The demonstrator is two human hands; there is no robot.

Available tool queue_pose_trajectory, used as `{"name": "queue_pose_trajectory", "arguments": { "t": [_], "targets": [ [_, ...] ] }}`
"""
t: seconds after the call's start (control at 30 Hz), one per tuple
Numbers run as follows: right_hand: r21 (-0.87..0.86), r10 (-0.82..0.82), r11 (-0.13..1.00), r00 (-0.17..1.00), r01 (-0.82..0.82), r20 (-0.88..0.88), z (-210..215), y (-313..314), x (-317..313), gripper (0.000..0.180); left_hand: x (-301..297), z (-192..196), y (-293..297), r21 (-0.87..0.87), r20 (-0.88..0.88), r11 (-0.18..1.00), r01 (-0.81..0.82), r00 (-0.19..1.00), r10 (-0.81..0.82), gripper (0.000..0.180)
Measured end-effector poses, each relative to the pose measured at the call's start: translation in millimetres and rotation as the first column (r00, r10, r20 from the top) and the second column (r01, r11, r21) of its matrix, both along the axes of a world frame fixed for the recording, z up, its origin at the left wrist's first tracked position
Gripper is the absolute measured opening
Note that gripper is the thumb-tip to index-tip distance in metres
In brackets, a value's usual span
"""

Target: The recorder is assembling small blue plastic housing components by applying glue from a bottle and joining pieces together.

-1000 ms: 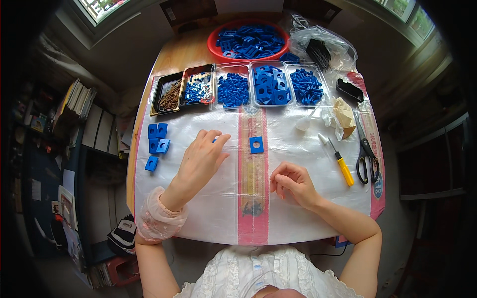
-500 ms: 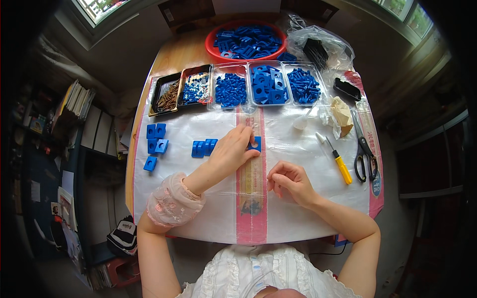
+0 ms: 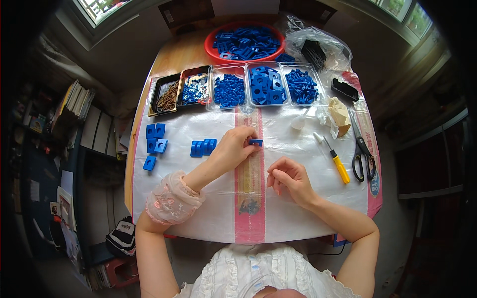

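Observation:
Near the table's middle, my left hand [image 3: 233, 148] pinches a small blue plastic block [image 3: 256, 142] between thumb and fingers. The block is tilted, so only a narrow side of it shows. To the right and nearer, my right hand [image 3: 290, 180] hangs over the sheet with curled fingers; whatever they may hold is hidden. A short row of blue blocks [image 3: 203, 147] stands just left of my left hand. Farther left lie several square blue pieces with round holes [image 3: 151, 145].
Behind my hands, a row of trays holds brown screws [image 3: 167, 97], small metal parts [image 3: 195, 91] and blue parts [image 3: 229, 90]. A red basin [image 3: 208, 48] of blue pieces stands farther back. On the right lie a yellow-handled screwdriver [image 3: 340, 169], black scissors [image 3: 364, 156] and crumpled paper [image 3: 339, 116].
The blue block at my left hand has turned from showing its flat, holed face to a narrow side. My left fingers have closed on it. My right hand has hardly moved.

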State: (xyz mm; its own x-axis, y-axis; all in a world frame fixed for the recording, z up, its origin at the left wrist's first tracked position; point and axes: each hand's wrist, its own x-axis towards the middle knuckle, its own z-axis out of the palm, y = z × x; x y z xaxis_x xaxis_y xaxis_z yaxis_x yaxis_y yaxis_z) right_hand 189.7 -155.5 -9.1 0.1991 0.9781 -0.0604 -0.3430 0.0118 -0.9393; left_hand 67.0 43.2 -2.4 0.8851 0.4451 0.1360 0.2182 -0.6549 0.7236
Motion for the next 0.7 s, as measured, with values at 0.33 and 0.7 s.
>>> {"name": "queue_pose_trajectory", "arguments": {
  "t": [0.33, 0.7],
  "targets": [
    [-0.088, -0.171, 0.977, 0.963, 0.193, 0.208, 9.8, 4.5, 15.2, 0.010, -5.4, 11.2, -47.4, -0.693, 0.074, 0.702, 0.168, 0.984, -0.162, 0.013],
    [-0.166, -0.259, 0.957, 0.959, 0.239, -0.112, 14.6, 6.5, 21.1, 0.013, -10.7, 10.7, -60.5, -0.993, 0.107, -0.050, 0.105, 0.993, -0.038, 0.023]
  ]
}}
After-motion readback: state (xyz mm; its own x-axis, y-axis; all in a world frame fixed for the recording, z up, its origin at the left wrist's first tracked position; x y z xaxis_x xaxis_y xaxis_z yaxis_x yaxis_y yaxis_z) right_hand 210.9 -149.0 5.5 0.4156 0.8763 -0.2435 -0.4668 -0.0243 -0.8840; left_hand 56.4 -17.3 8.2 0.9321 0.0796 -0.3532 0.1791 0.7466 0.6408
